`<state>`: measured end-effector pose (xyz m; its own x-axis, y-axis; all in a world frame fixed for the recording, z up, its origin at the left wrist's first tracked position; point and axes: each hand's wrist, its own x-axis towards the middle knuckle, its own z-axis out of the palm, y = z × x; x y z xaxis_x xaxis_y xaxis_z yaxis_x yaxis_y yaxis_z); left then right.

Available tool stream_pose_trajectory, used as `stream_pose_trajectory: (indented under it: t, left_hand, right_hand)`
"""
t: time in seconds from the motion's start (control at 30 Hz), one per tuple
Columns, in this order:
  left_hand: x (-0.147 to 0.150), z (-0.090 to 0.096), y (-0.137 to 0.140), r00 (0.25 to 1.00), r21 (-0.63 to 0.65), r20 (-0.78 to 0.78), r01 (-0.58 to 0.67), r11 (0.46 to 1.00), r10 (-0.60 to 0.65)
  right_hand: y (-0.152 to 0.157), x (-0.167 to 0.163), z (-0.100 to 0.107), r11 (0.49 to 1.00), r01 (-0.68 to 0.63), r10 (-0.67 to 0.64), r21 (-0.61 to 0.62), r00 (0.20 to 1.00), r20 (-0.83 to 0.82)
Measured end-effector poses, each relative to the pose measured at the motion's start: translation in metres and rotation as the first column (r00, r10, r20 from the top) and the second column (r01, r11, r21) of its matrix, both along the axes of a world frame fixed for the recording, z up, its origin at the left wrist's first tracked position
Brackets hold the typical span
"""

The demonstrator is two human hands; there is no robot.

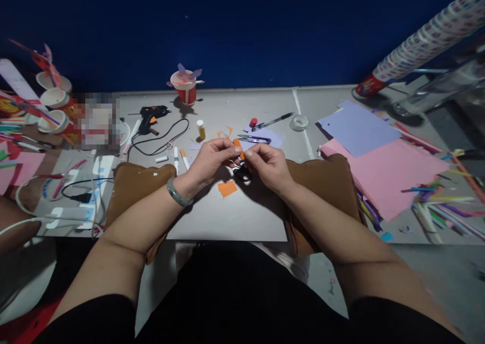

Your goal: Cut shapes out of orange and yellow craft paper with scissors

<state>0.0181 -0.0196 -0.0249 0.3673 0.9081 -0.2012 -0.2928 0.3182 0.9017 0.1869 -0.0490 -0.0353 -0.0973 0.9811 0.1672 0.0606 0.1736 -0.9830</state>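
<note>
Between my two hands is a small orange piece of paper (238,143). My left hand (215,158) pinches one side of it, and the fingers of my right hand (267,163) pinch the other. Just below my fingertips, partly hidden, lie black-handled scissors (242,174). Another orange paper scrap (227,189) rests on the table nearer to me. Beyond my hands are dark thread snips (254,139), a purple paper piece (276,138), a red cap (253,123) and a black pen (273,122).
A glue gun (153,116) with its cord lies left, near a glue stick (201,130). A decorated paper cup (185,87) stands at the back. Tape (299,122), purple sheets (356,127) and pink sheets (390,172) are right. Brown cushions (322,192) sit under my forearms. Someone's arm (17,217) shows far left.
</note>
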Motion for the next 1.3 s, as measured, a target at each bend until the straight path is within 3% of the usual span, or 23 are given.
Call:
stream_pose_trajectory:
  t: [0.2, 0.6, 0.77, 0.97, 1.3]
  left_hand:
    - [0.0001, 0.0038, 0.0008, 0.999, -0.074, 0.031, 0.028, 0.997, -0.025]
    - [-0.0001, 0.0053, -0.0002, 1.000, -0.082, 0.018, 0.023, 0.996, -0.021]
    - [0.0008, 0.0047, -0.0010, 0.999, -0.039, -0.020, 0.025, 0.999, -0.025]
    - [0.0008, 0.0023, -0.0018, 0.998, 0.047, -0.060, 0.006, 0.999, -0.003]
    - [0.0022, -0.0020, -0.0045, 0.992, 0.152, -0.121, -0.003, 0.988, 0.022]
  right_hand:
    - [0.0017, 0.0000, 0.0002, 0.994, -0.056, 0.044, -0.099, 0.992, -0.116]
    - [-0.0010, 0.0015, 0.0030, 0.992, -0.103, 0.102, -0.076, 0.995, -0.015]
    - [-0.0019, 0.0011, 0.0041, 0.998, -0.020, 0.014, 0.051, 0.992, 0.127]
    - [-0.0017, 0.0003, 0.0015, 0.998, -0.056, 0.056, 0.003, 0.997, 0.062]
    - [-0.0014, 0.0007, -0.0006, 0.998, -0.061, 0.062, -0.013, 0.993, 0.097]
